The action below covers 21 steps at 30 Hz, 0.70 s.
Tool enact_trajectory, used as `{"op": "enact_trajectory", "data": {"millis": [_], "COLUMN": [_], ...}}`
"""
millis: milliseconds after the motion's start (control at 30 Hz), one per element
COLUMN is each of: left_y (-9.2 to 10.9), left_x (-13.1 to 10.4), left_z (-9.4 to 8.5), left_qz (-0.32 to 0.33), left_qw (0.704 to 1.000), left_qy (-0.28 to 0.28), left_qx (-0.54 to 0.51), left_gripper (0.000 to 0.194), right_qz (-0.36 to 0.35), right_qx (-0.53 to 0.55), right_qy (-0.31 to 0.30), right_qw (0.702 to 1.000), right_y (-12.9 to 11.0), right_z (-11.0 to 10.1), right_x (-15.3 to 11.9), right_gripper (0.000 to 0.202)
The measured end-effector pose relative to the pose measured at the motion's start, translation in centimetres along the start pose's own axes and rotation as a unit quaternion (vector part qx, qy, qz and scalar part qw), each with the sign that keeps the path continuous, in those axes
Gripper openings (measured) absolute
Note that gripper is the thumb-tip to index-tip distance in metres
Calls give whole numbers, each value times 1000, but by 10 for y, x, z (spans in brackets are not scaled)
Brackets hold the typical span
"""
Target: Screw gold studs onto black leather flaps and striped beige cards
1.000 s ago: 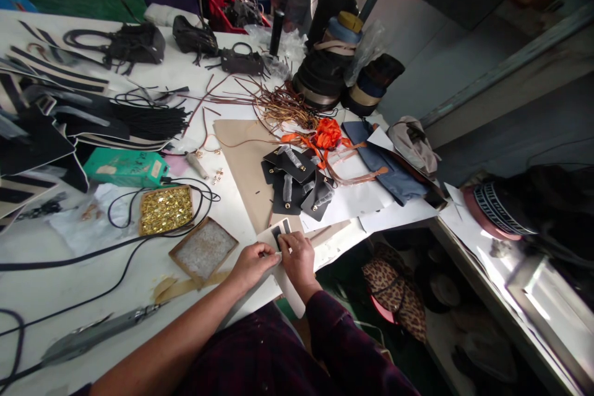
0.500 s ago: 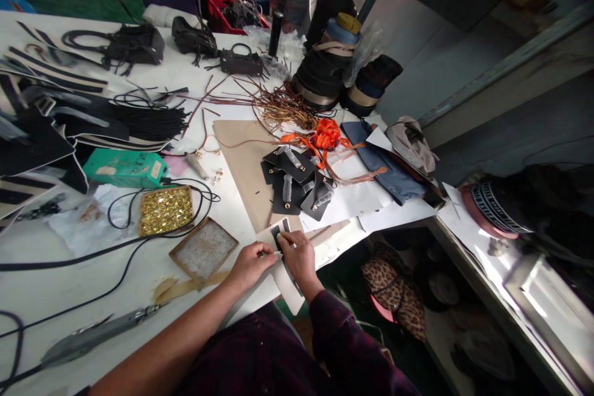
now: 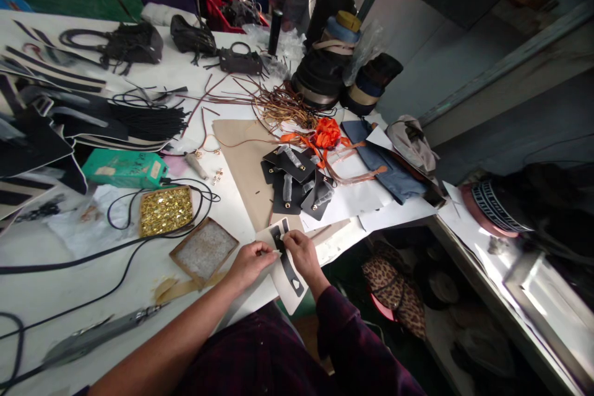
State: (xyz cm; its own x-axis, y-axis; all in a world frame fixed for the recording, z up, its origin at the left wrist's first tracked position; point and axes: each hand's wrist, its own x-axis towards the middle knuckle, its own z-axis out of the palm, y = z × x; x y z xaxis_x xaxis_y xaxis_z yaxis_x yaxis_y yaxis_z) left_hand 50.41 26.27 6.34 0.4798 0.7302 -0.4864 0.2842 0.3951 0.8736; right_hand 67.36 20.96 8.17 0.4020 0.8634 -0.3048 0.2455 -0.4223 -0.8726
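Grip: left hand [image 3: 252, 261] and right hand [image 3: 302, 253] pinched closed at a pale panel [image 3: 281, 289], lower centre of frame; anything between fingertips too small to tell. Judged partway: dark band [image 3: 288, 268] laid along panel; remainder unclear. Panel flat, narrow, overhanging surface [image 3: 229, 204].

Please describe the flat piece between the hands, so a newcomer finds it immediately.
At the near edge of the white table, the left hand and right hand nearly meet. Between them is a flat cream strip with black patches; its pale ground separates it from the flat black cards beyond.
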Motion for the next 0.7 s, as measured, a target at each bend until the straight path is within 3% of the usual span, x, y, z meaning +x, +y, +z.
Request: {"op": "enact_trajectory", "data": {"millis": [333,467,567,700], "left_y": [6,11,18,23], "left_x": [-1,-3,-6,-9], "left_z": [-2,-6,-8,-9], "left_qz": [-10,-14,-14,-35], "left_qw": [1000,1000,1000,997], "left_qy": [0,1,-6,-30], "left_qx": [-2,-6,-13,-58], "left_gripper": [23,24,26,27], "right_qz": [1,35,64,21], "right_qx": [-56,-51,-60,-86], "right_qy": [27,43,61,95], "right_qw": [998,997,994,991], "right_y": [9,7,5,9], "right_z": [13,14,10,4], "right_x": [6,6,7,8], "right_gripper": [19,22,32,54]}}
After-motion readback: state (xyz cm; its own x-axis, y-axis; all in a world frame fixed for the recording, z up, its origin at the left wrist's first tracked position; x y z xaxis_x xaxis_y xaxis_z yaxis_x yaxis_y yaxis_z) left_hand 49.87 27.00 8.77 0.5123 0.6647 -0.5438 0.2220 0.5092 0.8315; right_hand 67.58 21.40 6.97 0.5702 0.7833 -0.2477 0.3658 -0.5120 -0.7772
